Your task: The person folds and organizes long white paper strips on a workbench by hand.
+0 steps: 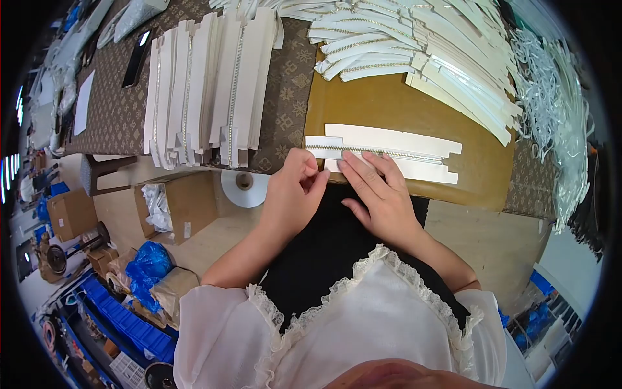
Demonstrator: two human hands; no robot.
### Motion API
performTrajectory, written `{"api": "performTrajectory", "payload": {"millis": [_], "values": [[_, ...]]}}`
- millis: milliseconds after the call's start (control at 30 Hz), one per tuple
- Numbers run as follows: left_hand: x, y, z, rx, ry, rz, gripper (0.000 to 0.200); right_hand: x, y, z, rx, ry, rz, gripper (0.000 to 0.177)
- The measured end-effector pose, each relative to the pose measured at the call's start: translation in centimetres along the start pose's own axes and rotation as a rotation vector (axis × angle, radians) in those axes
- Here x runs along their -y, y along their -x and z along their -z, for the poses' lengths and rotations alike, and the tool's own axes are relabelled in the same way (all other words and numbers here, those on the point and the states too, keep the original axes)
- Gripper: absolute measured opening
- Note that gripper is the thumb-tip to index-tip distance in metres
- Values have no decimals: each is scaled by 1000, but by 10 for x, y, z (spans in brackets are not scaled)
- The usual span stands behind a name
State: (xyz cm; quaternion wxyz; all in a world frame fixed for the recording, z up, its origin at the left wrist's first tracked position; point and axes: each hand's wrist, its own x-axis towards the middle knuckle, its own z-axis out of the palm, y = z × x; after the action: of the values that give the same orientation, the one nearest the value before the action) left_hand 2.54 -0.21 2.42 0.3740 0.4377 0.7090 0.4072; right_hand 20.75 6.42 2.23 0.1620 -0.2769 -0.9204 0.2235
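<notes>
A white zipper with metal teeth (414, 154) lies across a cream card (395, 133) with notched ends, on the brown board (363, 104). My right hand (379, 188) rests flat on the zipper and card, its fingers stretched out. At the left end of the zipper is my left hand (297, 191), its fingers curled in and thumb near the forefinger; whatever lies between them is too hidden to make out. A small white flap (319, 141) shows at that end, just above my left fingers.
Stacks of carded zippers (220, 91) stand left on the patterned cloth (285, 97). Loose white zippers (369, 45) and more cards (460, 84) pile up behind. Clear plastic strips (551, 110) hang at the right. A black phone (138, 58) lies at the upper left.
</notes>
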Motion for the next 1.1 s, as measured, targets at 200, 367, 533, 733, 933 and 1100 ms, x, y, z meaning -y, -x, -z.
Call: {"api": "performTrajectory", "payload": {"millis": [200, 367, 533, 733, 933, 1100], "values": [[6, 16, -3, -104, -168, -278, 23, 2, 2, -5, -15, 65, 12, 66], [11, 18, -16, -186, -137, -633, 25, 10, 3, -7, -64, 109, -15, 64], [19, 12, -13, -259, -175, -635, 29, -2, 4, -17, -246, -9, 2, 54], [24, -3, 0, -171, -280, -578, 40, -9, -13, -25, -399, -17, 37, 35], [25, -12, -3, -112, -112, -489, 43, -8, -20, -24, -410, -89, -9, 27], [27, -17, 1, -46, -75, -443, 45, -7, -19, -26, -390, -71, -41, 27]]}}
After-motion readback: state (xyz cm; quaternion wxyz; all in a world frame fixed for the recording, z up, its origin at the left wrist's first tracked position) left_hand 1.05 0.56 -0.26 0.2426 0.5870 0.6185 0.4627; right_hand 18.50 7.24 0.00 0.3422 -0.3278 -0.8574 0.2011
